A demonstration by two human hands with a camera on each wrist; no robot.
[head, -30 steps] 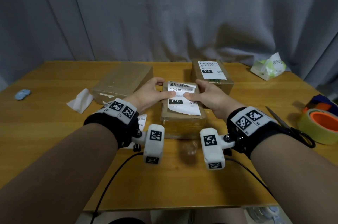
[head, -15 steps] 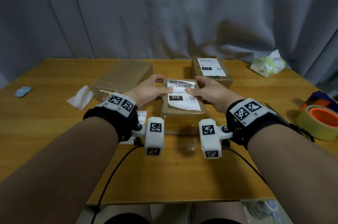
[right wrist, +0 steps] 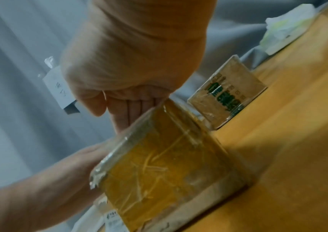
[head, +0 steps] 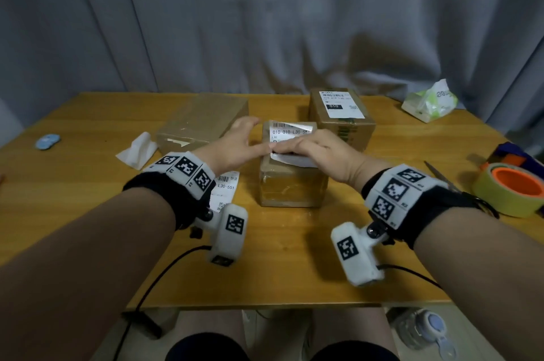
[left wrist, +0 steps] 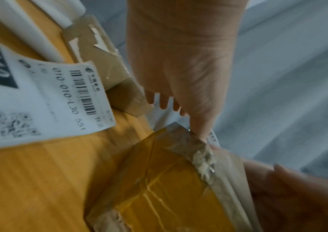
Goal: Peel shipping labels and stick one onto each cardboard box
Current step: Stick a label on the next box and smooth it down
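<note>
On the wooden worktop (head: 88,213), center, we have the taped cardboard box (head: 291,187) w/ a shipping label (head: 290,132) lying across its top. Both our hands are flat on that label: right hand (head: 315,151) lies palm-down over the label's near half, fingers straight & together, pressing; left hand (head: 235,145) sits at the box's left top edge, fingers spread, thumb reaching onto the label beside the right fingertips. Neither grip pinches anything. Label's far end, w/ barcode and "010-010-L30-551", shows uncovered past our fingers.

Behind, to the right, a second box (head: 344,122) stands w/ its own label (head: 341,103) on top. Far left is a flat, wider box (head: 203,122), top bare. More printed labels (head: 226,190) lie on the worktop under our left wrist; crumpled white backing paper (head: 137,150) just beyond. Right edge: tape roll (head: 512,190) w/ orange core, scissors (head: 438,172) near it, tissue pack (head: 429,101) at the back.
</note>
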